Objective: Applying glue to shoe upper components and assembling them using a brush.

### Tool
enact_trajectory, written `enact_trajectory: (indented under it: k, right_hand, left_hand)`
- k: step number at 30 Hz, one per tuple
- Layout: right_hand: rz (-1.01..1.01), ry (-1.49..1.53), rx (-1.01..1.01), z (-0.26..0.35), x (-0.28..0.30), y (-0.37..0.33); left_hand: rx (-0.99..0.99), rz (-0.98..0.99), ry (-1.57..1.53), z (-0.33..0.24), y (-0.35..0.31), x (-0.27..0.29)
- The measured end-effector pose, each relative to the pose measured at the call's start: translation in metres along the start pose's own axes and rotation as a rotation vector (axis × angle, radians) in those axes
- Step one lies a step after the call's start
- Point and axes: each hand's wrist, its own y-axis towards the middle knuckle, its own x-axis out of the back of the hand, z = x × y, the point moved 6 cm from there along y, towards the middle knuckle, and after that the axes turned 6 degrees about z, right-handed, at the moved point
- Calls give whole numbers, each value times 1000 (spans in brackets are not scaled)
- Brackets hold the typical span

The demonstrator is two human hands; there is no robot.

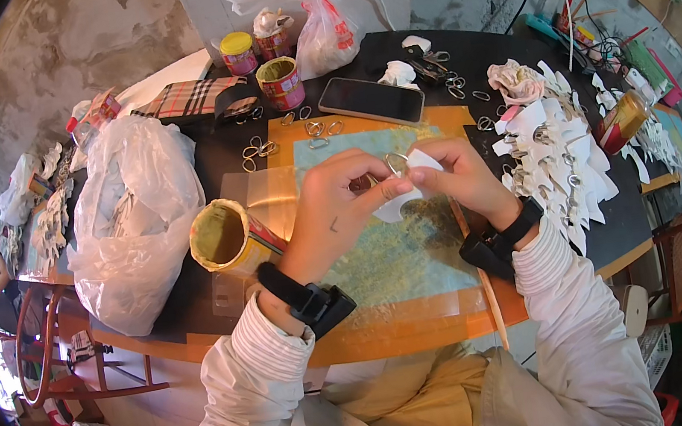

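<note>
Over the blue-green mat point(366, 270), both of my hands meet at a small white leather-like piece point(421, 161) and a metal ring point(395, 161). My left hand point(345, 191) is closed, thumb and forefinger pinching at the ring and the white piece's lower part. Pinched too, my right hand point(458, 173) grips the white piece from the other side. The ring stands between the two sets of fingertips; whether it is threaded through the piece is hard to make out. Loose metal rings point(318, 134) lie just beyond my hands, near a phone point(371, 101).
An open can point(223, 235) tilts beside my left forearm, with a large white plastic bag point(131, 223) further left. White pieces with rings point(554, 159) are heaped at right. More cans point(281, 85) stand at the back. A thin stick point(483, 280) lies near my right wrist.
</note>
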Motion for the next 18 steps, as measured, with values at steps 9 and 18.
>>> enact_trajectory:
  k: [9, 18]
  right_hand:
    - [-181, 459, 28, -27, 23, -11]
    - [-125, 1065, 62, -28, 28, -10]
  left_hand:
    - [-175, -451, 2, 0, 0, 29]
    - [196, 203, -553, 18, 0, -20]
